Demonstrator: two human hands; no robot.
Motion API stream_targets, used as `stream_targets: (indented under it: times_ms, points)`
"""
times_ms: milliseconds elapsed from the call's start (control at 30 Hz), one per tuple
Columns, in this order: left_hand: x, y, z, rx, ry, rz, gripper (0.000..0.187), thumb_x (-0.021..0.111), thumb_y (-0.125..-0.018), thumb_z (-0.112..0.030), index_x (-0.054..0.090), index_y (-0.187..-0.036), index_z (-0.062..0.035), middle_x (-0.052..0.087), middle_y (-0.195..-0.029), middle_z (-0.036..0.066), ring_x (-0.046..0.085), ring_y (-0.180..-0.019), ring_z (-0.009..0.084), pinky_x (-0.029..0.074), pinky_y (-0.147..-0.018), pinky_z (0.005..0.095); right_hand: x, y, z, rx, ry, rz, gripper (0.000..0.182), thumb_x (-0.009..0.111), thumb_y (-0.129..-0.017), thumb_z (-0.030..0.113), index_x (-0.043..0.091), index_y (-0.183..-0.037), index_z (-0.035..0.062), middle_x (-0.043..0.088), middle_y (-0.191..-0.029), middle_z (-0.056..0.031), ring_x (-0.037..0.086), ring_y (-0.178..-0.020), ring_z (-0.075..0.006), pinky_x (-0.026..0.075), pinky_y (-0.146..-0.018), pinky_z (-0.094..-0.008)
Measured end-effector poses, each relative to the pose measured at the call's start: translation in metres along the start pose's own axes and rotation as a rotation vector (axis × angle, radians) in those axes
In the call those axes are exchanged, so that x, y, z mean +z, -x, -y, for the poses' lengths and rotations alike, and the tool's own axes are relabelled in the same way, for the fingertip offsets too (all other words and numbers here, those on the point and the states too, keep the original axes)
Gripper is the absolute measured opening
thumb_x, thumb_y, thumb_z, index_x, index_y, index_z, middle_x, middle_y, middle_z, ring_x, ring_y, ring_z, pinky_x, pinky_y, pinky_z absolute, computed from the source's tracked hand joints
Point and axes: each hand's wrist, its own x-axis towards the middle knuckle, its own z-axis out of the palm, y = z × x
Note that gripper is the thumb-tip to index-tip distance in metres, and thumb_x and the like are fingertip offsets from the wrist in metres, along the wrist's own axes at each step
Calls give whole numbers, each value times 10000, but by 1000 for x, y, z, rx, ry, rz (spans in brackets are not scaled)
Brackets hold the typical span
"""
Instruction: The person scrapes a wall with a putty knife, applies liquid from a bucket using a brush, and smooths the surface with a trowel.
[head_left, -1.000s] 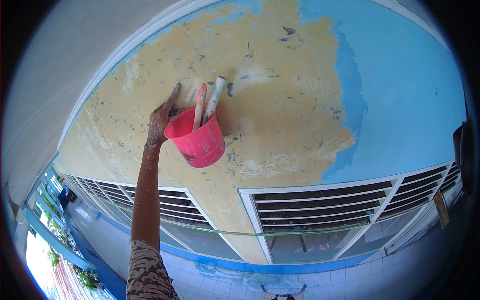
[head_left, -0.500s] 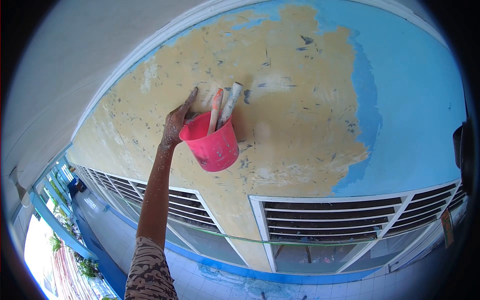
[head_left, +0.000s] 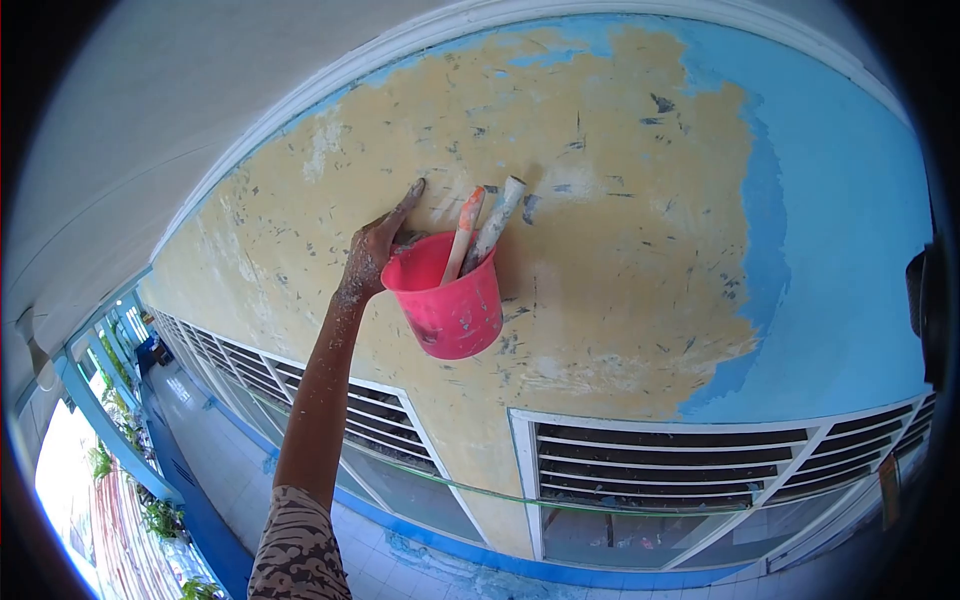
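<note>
My left hand (head_left: 378,245) is raised in front of the wall and holds a pink bucket (head_left: 455,315) by its left side. One finger stretches up toward the wall's surface; the others are partly hidden by the bucket. Two handles stick up out of the bucket, an orange-and-pale one (head_left: 463,232) and a whitish, paint-smeared one (head_left: 494,222); their lower ends are hidden inside. Behind them the wall (head_left: 620,290) is yellowish with dark marks and pale patches. Smears cover the hand and forearm. My right hand is out of view.
Blue paint (head_left: 850,270) covers the wall's right part. Below are louvred windows (head_left: 660,460) with white frames and a green line (head_left: 600,510) across them. A tiled walkway (head_left: 200,420) runs at the lower left beside a blue railing (head_left: 205,500) and plants (head_left: 162,518).
My left hand and the bucket appear slightly farther right and lower in the view. The wall and windows have also shifted right and down, as the camera view has moved.
</note>
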Motion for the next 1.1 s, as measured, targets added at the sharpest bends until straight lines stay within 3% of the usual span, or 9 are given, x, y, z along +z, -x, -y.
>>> stream_targets:
  times_ms: [200, 267, 300, 367, 467, 600, 700, 867, 1100]
  points:
    - [0, 3, 0, 20, 57, -2, 799, 783, -822, -293, 430, -1531, -183, 628, -1337, 206, 615, -1226, 374, 503, -1024, 428, 64, -1, 86, -166, 59, 37, 281, 678, -910, 199, 698, -1164, 79, 708, -916, -59, 652, -750, -187, 531, -674, -323]
    - [1, 4, 1, 19, 45, -15, 797, 778, -828, -305, 423, -1535, -211, 650, -1299, 204, 655, -1161, 374, 526, -987, 431, 116, -12, 172, -11, -22, -16, 300, 711, -897, 181, 702, -1150, 19, 700, -974, -114, 650, -791, -200, 556, -724, -353]
    - [0, 4, 1, 16, 54, -17, 797, 778, -828, -305, 423, -1535, -211, 650, -1299, 204, 655, -1161, 374, 526, -987, 431, 157, 2, 229, -160, -116, -11, 459, 756, -707, 22, 681, -1160, 11, 726, -1052, -128, 728, -893, -271, 581, -819, -414]
    - [-1, 1, 0, -13, 76, 9, 804, 770, -836, -323, 401, -1544, -233, 668, -1255, 212, 683, -1087, 381, 550, -938, 437, 196, -6, 303, -442, 45, 52, 437, 802, -743, 131, 670, -1135, -12, 712, -988, -77, 688, -870, -188, 527, -817, -333]
    - [-2, 1, 0, 8, 61, 9, 809, 758, -849, -346, 373, -1554, -254, 667, -1250, 213, 684, -1061, 392, 558, -918, 444, 281, 39, 442, -852, 125, 123, 525, 885, -743, 196, 642, -1157, -14, 702, -1045, -73, 660, -917, -164, 515, -849, -327]
    - [-4, 3, 0, 26, 82, 12, 785, 751, -862, -267, 379, -1548, -188, 637, -1289, 242, 674, -1087, 404, 566, -896, 417, 387, 90, 573, -1309, 83, 223, 488, 838, -812, 87, 587, -1213, -32, 688, -1103, -95, 655, -962, -157, 524, -877, -303]
    - [-3, 7, 0, 17, 67, 7, 766, 727, -879, -334, 361, -1551, -294, 669, -1257, 181, 677, -1060, 391, 558, -902, 461, 454, 114, 645, -1529, 267, 205, 463, 799, -841, 92, 588, -1231, -42, 696, -1107, -100, 655, -959, -147, 520, -866, -301]
    - [1, 6, 7, 6, 47, -14, 778, 740, -864, -327, 369, -1547, -296, 687, -1220, 173, 684, -1037, 387, 553, -896, 468, 525, 120, 713, -1636, 505, 166, 452, 809, -807, 139, 591, -1158, -45, 718, -1044, -158, 701, -916, -222, 548, -834, -360]
    - [-1, 6, 8, 3, 85, 3, 786, 756, -850, -323, 384, -1542, -295, 714, -1136, 181, 701, -996, 370, 556, -874, 460, 538, 107, 724, -1739, 609, 41, 480, 812, -798, 161, 564, -1145, -58, 719, -1009, -211, 715, -915, -294, 549, -830, -400]
